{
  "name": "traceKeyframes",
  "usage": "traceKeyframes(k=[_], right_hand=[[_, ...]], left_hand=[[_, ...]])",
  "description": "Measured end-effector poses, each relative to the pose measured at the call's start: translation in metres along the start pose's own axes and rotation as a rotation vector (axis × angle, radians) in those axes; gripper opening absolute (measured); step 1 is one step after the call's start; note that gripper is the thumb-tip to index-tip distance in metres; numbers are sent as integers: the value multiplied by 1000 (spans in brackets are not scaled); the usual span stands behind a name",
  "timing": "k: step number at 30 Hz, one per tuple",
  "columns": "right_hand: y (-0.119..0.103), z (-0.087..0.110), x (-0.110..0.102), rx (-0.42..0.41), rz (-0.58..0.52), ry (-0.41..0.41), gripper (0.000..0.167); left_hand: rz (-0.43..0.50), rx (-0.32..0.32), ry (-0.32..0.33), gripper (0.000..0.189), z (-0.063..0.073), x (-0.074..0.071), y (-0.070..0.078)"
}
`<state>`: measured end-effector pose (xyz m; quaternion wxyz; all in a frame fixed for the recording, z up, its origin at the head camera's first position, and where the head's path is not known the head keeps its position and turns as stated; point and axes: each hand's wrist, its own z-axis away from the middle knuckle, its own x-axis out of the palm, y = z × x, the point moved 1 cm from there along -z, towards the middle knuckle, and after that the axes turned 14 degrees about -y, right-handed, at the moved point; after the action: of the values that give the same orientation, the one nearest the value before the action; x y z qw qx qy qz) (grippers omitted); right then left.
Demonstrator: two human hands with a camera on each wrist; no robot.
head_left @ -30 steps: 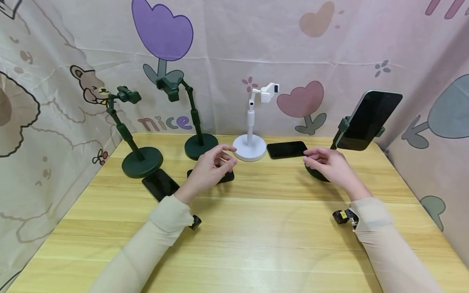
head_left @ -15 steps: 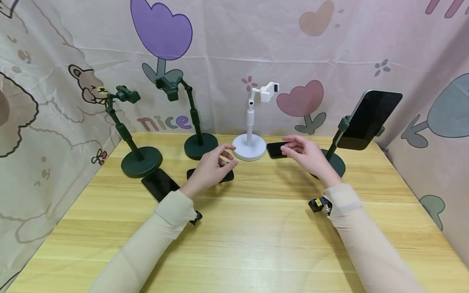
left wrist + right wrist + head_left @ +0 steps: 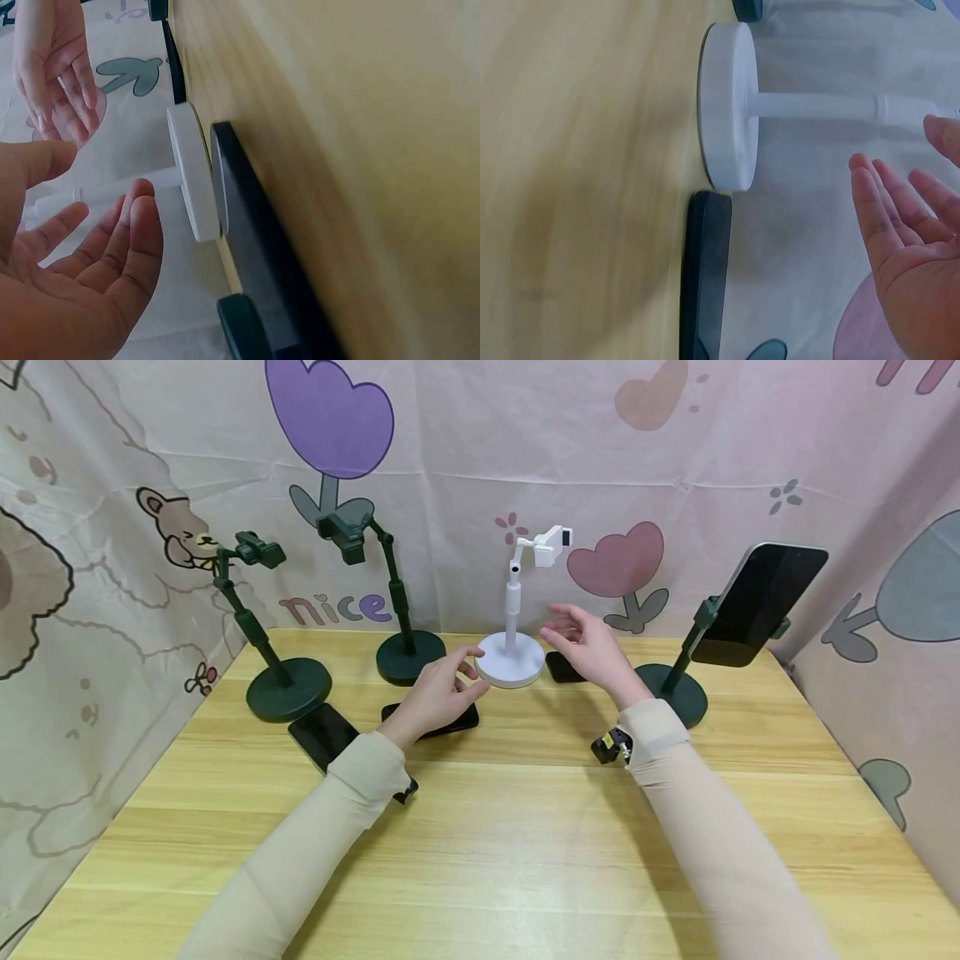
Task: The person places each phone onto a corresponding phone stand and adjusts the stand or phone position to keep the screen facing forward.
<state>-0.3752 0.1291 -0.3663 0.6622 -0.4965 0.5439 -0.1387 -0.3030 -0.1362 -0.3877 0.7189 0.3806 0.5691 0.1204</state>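
In the head view a white phone stand (image 3: 512,658) stands upright on the table, its holder with no phone in it. My left hand (image 3: 435,695) hovers just left of its round base, fingers loosely bent and holding nothing. To the right of its post is my right hand (image 3: 587,647), also holding nothing, fingers relaxed. Part of a black phone (image 3: 562,668) shows beneath the right hand. Another black phone (image 3: 453,722) lies partly behind the left hand. Both wrist views show the white base (image 3: 191,172) with hands apart from the post (image 3: 817,106).
Two dark green phone stands (image 3: 288,689) (image 3: 410,657) stand at the left and back, their holders without phones. A phone (image 3: 324,735) lies before the left one. At right, another green stand (image 3: 678,693) holds an upright tilted phone (image 3: 757,604). A printed cloth (image 3: 450,443) hangs behind.
My right hand has moved left from the green stand at right, over the flat black phone, to beside the white stand. My left hand has barely moved.
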Motion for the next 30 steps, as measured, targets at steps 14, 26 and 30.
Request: traceKeyframes(k=[14, 26, 30], right_hand=[[-18, -41, 11, -37, -90, 27, 54], [-20, -58, 21, -114, -155, 56, 49], [-22, -60, 23, -107, -148, 85, 46]], left_hand=[[3, -44, -18, 54, -18, -8, 3], [9, -73, -39, 55, -28, -6, -4], [5, -78, -48, 55, -30, -6, -4]])
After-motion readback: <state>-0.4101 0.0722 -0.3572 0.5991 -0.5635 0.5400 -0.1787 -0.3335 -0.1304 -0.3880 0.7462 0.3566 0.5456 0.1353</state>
